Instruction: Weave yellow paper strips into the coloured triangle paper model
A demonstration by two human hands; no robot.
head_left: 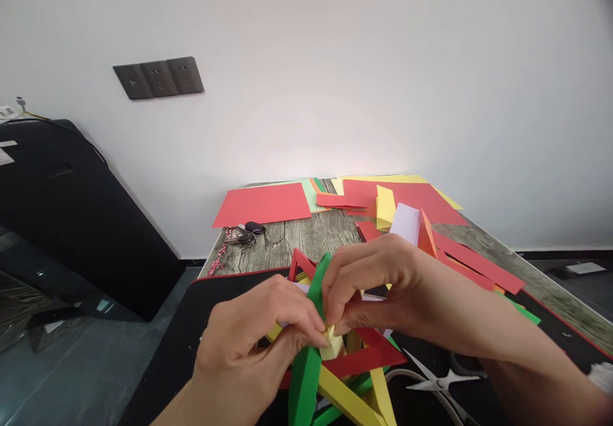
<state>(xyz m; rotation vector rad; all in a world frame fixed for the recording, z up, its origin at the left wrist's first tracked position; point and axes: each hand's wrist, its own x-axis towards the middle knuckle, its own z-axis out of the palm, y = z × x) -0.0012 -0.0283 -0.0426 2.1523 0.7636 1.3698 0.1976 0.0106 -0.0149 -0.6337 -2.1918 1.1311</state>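
Note:
My left hand (261,333) and my right hand (378,279) meet at the middle of the view, fingertips pinched on a small pale yellow folded paper piece (332,348). It sits among folded paper strips of a star-like shape: a green strip (305,381) beside my left fingers, a red strip (368,357) below my right hand and a yellow strip (352,397) toward me. My hands cover part of the shape, so how the strips join behind them is hidden. An open pair of scissors (443,382) lies to the right, under my right forearm.
Red sheets (263,204) and a yellow folded paper (384,207) lie at the back of the wood-patterned table (282,244). Keys (246,237) rest at the left. A black mat (211,298) lies under the work. Wall sockets (159,78) are above.

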